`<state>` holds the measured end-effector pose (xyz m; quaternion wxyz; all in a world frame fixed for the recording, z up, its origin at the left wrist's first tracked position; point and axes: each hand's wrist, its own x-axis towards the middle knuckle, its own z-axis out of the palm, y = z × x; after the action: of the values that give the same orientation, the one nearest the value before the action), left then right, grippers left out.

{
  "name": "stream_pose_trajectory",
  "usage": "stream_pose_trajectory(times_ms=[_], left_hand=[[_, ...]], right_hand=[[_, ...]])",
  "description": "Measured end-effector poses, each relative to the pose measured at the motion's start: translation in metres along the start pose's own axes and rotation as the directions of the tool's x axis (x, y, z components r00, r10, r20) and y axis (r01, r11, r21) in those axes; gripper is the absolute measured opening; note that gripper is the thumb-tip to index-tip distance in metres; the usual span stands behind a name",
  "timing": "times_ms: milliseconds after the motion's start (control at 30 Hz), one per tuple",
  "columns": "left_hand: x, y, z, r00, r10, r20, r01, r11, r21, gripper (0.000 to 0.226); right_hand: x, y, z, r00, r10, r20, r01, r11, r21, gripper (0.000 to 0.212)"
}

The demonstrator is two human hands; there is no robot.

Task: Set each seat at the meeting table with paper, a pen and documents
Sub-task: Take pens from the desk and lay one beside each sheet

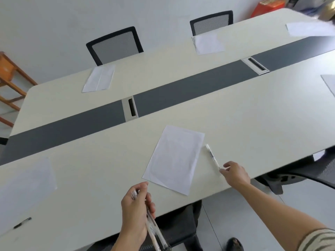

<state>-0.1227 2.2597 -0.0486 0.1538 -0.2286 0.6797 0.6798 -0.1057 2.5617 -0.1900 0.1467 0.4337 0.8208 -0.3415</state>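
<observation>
the white pen [212,156] is lying flat on the worktop [253,115], just beside the right edge of the sheet of paper [174,159] at the seat right in front, running roughly along that edge. the right hand [235,173] is reaching in from the right and pinching the pen's near end between thumb and forefinger, the other fingers loosely curled behind. the left hand [135,212] is hovering over the near edge of the worktop and gripping a bundle of pens [154,230], fingers wrapped round them, the ends poking out down toward the floor.

going further out, a second sheet [27,180] is sitting at the next seat to the left, with a black pen [22,223] lying near its lower corner. across the dark strip [181,91] running down the middle, a far-left sheet [98,78] is lying in front of one mesh chair [114,45] and a far-middle sheet [208,44] in front of the other mesh chair [212,21], no pens beside those as far as i can see. another sheet [308,29] is showing blurred at the far right end, and a corner of one more [329,84] is peeking in at the right edge.

two cable ports [130,108] are sitting in the strip. a wooden stool [10,78] is standing off to the left.
</observation>
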Motion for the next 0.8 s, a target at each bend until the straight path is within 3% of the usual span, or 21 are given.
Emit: stream_pose_trajectory(times_ms=[133,200,500,800], left_hand=[[-0.001,0.002,0.017,0.993,0.025,0.117,-0.032,0.998,0.058,0.014],[-0.005,0.001,0.031,0.982,0.029,0.189,-0.046,0.995,0.087,0.013],[-0.071,-0.032,0.129,0.831,-0.092,0.549,-0.059,0.966,0.251,0.012],[-0.201,-0.107,0.243,0.684,-0.158,0.712,-0.113,0.941,0.318,0.009]], right_hand=[[-0.05,0.017,-0.044,0.997,-0.07,0.007,0.063,0.921,0.384,0.016],[-0.085,0.037,-0.069,0.996,-0.086,-0.005,0.078,0.867,0.493,0.008],[-0.215,0.178,-0.133,0.977,0.124,-0.175,0.031,0.724,0.689,0.008],[-0.292,0.335,-0.18,0.924,0.306,-0.23,-0.007,0.613,0.79,0.009]])
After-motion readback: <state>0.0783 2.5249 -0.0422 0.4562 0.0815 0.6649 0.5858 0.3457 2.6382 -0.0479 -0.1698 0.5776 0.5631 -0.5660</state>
